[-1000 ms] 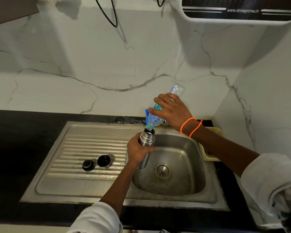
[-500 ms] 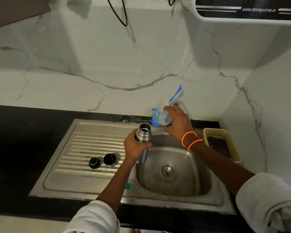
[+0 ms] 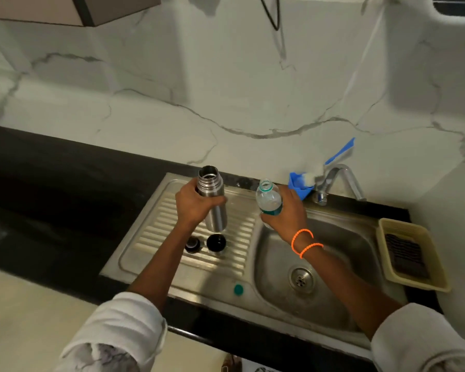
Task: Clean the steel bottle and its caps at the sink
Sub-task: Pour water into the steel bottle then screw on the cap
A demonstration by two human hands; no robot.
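My left hand (image 3: 196,208) grips the uncapped steel bottle (image 3: 213,200) upright above the ribbed drainboard (image 3: 156,229). Just below the bottle, two dark caps (image 3: 192,245) (image 3: 216,242) lie side by side on the drainboard. My right hand (image 3: 285,210) holds a clear plastic water bottle (image 3: 269,198) with a teal label, upright and uncapped, at the back left edge of the sink basin (image 3: 341,253). The two bottles are apart.
A small teal cap (image 3: 238,289) lies on the sink's front rim. A steel tap (image 3: 338,181) stands at the back right, with a blue brush and holder (image 3: 302,183) beside it. A beige tray (image 3: 411,253) holding a dark scrubber sits right of the basin. Black countertop (image 3: 51,189) extends left.
My right hand has tipped the plastic bottle back upright and drawn it away from the steel bottle's mouth. My left hand has carried the steel bottle left, from over the basin to above the drainboard.
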